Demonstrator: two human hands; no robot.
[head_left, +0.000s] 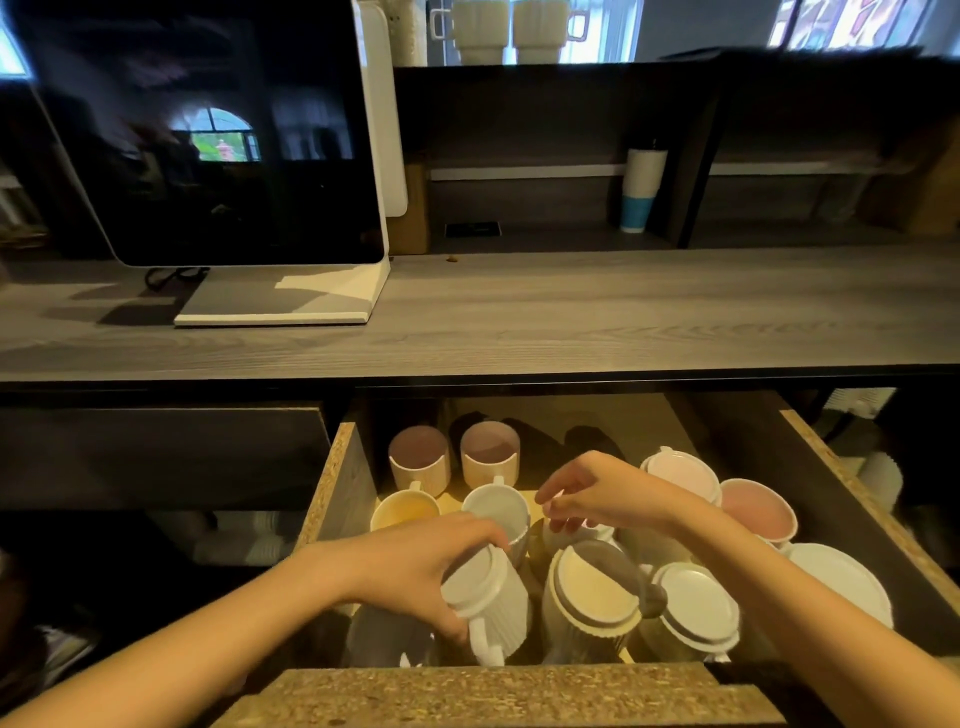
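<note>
Left hand (415, 566) grips a white ribbed mug (498, 608) by its top. The mug is tilted, handle toward the person, over the near end of the open drawer (337, 467). Right hand (597, 493), just beyond the left, hovers with fingers loosely curled and holds nothing. Lidded cups (696, 608) stand beneath its wrist.

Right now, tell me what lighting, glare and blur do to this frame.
Head view: the dark monitor screen mirrors an arched window. Head view: warm light fills the drawer, near black to its left. Head view: the wide lens bows the counter, the top edge smears, the left hand on the white mug looks sharp.
</note>
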